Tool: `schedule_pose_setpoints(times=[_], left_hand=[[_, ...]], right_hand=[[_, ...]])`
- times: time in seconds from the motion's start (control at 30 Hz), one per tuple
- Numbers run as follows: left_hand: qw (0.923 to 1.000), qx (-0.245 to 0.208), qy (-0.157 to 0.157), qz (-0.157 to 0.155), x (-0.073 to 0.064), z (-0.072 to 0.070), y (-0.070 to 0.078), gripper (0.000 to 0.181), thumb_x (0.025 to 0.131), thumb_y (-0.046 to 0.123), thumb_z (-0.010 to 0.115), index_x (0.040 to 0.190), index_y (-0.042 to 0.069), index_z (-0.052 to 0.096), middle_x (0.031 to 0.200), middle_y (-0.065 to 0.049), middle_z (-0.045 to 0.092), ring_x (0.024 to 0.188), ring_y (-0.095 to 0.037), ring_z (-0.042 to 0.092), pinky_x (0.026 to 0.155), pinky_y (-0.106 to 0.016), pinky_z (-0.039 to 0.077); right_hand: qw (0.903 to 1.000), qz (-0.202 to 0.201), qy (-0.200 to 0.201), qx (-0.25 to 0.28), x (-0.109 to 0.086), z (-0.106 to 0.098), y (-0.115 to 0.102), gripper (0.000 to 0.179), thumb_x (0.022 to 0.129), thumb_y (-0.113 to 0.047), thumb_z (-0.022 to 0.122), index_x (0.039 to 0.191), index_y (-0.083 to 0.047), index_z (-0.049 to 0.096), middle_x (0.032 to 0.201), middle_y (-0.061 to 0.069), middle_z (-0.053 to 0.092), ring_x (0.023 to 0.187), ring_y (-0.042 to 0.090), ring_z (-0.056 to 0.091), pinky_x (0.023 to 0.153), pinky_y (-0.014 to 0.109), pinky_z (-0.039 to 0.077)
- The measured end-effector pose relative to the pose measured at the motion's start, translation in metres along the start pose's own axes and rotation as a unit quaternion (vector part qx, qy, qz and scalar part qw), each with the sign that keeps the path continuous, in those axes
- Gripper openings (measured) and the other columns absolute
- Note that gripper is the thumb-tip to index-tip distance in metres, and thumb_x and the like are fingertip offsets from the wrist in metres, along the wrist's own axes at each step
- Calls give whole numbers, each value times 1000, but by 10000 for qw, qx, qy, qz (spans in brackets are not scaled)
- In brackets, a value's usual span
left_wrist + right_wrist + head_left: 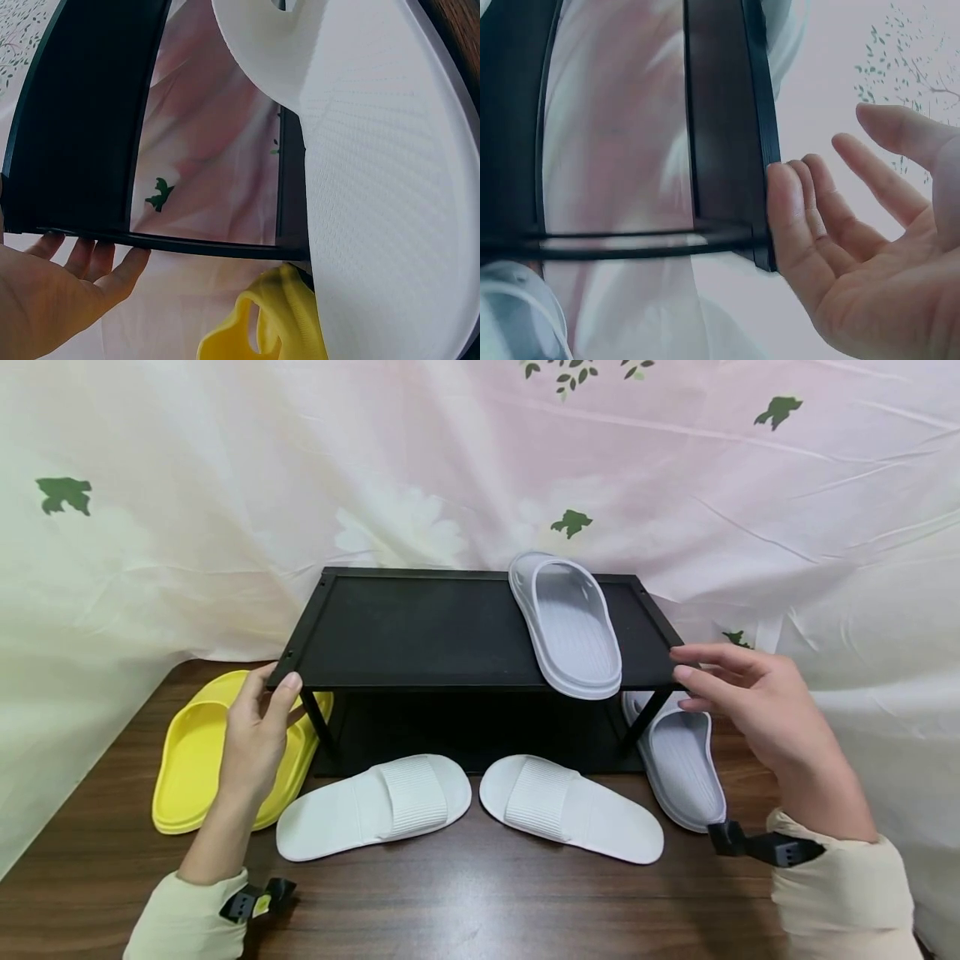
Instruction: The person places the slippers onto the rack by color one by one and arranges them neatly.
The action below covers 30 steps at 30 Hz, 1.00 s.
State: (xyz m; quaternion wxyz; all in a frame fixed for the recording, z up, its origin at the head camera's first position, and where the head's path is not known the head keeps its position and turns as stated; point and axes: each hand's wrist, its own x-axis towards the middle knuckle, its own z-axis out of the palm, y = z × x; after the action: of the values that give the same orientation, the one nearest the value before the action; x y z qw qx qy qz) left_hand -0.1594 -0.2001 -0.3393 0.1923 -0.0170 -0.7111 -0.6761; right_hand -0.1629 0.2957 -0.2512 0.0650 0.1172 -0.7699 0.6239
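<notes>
A black two-tier rack [420, 627] stands on the table. My left hand [258, 727] holds its top shelf's front left corner, thumb at the front corner and fingertips against the side, as the left wrist view also shows. On the right, my right hand [765, 718] reaches the opposite edge; in the right wrist view a fingertip [786, 187] touches the rack and the thumb stands apart. A grey clog slipper [581, 627] lies on the top shelf's right side, its near end past the front edge. Another grey slipper [686, 768] lies beside the rack, partly hidden by its leg.
A pair of yellow slippers [187, 768] sits at the left, partly behind my left arm. Two white slides [337, 818] lie in front of the rack, angled toward each other. Behind everything hangs a pale curtain [225, 527] with green leaf prints. The table [450, 910] is dark wood.
</notes>
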Motion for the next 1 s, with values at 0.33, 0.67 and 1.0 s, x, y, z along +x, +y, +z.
schedule_pose_setpoints(times=[0.33, 0.67, 1.0], left_hand=[[10000, 49, 38, -22, 0, 0, 1, 41, 104, 29, 60, 137, 5, 55, 131, -3, 50, 124, -20, 50, 103, -27, 49], [9999, 109, 39, -115, -1, 1, 2, 41, 104, 29, 59, 137, 5, 54, 131, -3, 50, 123, -19, 49, 104, -29, 49], [9999, 169, 18, -33, -1, 0, 2, 43, 104, 30, 59, 138, 5, 54, 132, -4, 49, 124, -20, 49, 103, -27, 49]], right_hand=[[9930, -320, 74, 1131, -11, -25, 13, 33, 92, 19, 60, 117, 2, 73, 110, 6, 75, 89, 14, 74, 75, 28, 61], [9974, 273, 343, 564, -26, -52, 41, 34, 94, 11, 64, 117, -12, 74, 111, -5, 74, 98, 4, 69, 75, 24, 61], [9930, 756, 7, -904, -37, -74, 64, 37, 97, 0, 66, 122, -27, 66, 114, -18, 66, 99, -5, 65, 75, 20, 59]])
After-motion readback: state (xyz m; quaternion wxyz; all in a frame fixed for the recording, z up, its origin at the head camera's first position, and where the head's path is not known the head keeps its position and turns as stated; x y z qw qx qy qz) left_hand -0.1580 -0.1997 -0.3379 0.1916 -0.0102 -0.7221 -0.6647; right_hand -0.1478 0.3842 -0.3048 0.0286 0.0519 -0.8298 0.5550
